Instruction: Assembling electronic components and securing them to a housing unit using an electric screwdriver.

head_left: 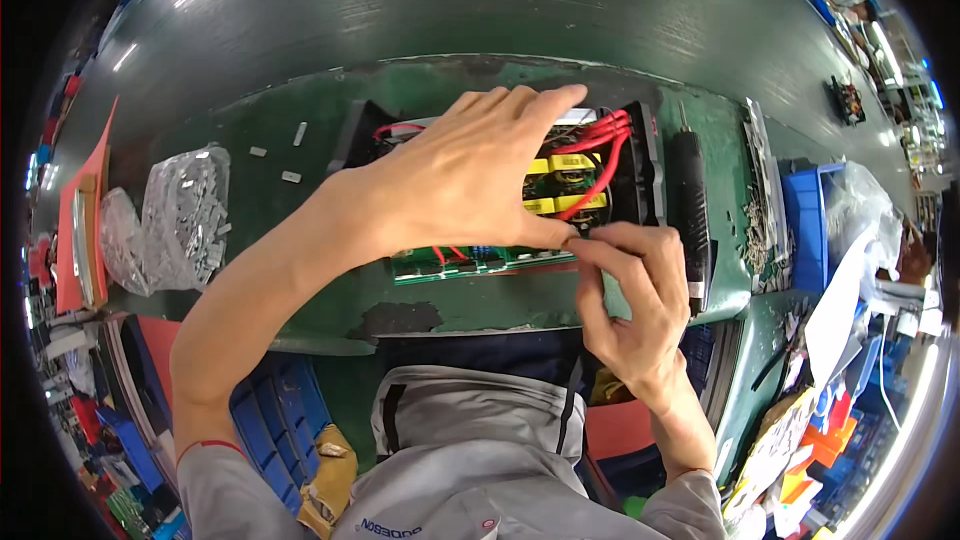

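one left hand (pixel 460 175) spreads wide, empty-looking, over the wired circuit board (pixel 485 262) on the green bench (pixel 500 313); the right hand (pixel 640 290) half-pinches by the board's edge, hold unclear: seemingly delicate fingerwork, calling for steadiness.

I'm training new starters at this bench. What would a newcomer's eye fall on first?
Probably the bright red wires and yellow blocks in the black housing on the green bench, with the left hand spread over it and the right hand at its near edge. Next might come the black, screwdriver-like tool lying just right of the housing, and the clear bag of small pieces toward the bench's left side.
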{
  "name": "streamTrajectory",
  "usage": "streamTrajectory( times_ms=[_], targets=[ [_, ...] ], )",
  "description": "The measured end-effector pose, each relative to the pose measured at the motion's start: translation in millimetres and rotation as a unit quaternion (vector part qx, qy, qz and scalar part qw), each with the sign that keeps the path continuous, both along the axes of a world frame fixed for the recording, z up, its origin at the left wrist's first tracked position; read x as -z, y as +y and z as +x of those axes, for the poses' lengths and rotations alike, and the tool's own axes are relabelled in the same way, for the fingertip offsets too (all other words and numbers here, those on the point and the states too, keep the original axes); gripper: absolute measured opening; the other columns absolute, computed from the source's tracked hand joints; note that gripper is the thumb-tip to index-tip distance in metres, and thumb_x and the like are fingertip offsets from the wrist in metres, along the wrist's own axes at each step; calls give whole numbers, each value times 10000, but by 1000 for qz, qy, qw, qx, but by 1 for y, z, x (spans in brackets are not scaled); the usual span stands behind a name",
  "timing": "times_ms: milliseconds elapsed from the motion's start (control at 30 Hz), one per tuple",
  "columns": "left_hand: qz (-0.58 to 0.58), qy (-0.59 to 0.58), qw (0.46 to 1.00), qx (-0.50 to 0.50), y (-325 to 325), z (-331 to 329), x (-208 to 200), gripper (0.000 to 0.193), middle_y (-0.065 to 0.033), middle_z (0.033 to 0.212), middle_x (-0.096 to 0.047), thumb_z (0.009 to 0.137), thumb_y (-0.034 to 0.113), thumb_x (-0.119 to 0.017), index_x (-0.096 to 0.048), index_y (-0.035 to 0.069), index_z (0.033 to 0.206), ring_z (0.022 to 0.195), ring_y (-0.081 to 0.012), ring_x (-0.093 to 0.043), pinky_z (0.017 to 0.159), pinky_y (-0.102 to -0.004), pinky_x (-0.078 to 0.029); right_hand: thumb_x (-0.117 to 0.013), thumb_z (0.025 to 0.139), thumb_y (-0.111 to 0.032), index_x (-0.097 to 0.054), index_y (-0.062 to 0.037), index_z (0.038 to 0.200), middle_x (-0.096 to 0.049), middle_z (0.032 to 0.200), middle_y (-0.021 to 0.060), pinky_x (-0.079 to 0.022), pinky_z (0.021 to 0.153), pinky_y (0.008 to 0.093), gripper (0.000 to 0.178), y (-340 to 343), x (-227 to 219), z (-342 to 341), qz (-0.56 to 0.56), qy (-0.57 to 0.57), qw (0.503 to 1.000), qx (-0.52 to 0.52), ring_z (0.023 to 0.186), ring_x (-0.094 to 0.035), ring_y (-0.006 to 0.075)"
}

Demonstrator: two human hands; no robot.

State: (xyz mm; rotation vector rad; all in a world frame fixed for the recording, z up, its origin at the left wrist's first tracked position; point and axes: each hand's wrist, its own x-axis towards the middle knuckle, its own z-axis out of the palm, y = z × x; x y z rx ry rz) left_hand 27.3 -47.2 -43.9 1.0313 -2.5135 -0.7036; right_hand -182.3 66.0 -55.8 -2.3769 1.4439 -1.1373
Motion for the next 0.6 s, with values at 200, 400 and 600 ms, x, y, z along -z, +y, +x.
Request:
streamTrajectory(
  times_ms=[200, 400, 600],
  targets=[
    [-3, -73, 997, 34, 6, 45, -31, 1068, -196, 1454, -537, 698, 251, -921, -365, 74, 1593, 1401, -373, -483, 1221, -486, -343, -744, 693, 63, -766, -59, 1035, -680, 990, 70, -497, 722, 392, 364, -15, -5, 16, 5, 27, 995, -96, 833, -639, 268],
    [27, -104, 993, 44, 8, 59, -31, 1115, -150, 1492, -507, 660, 192, -923, -352, 91, 1612, 1387, -365, -495, 1201, -471, -376, -819, 758, -33, -749, -68, 1040, -652, 929, 46, -464, 677, 387, 293, -37, -9, 38, 11, 69, 984, -164, 796, -603, 243],
    [40, -152, 985, 69, 0, 61, -31, 1134, -156, 1507, -483, 668, 160, -929, -331, 99, 1630, 1356, -372, -517, 1139, -467, -439, -832, 794, -56, -738, -51, 1007, -652, 895, 57, -485, 693, 385, 233, -44, -14, 41, 40, 86, 980, -176, 796, -605, 253]
  ],
)
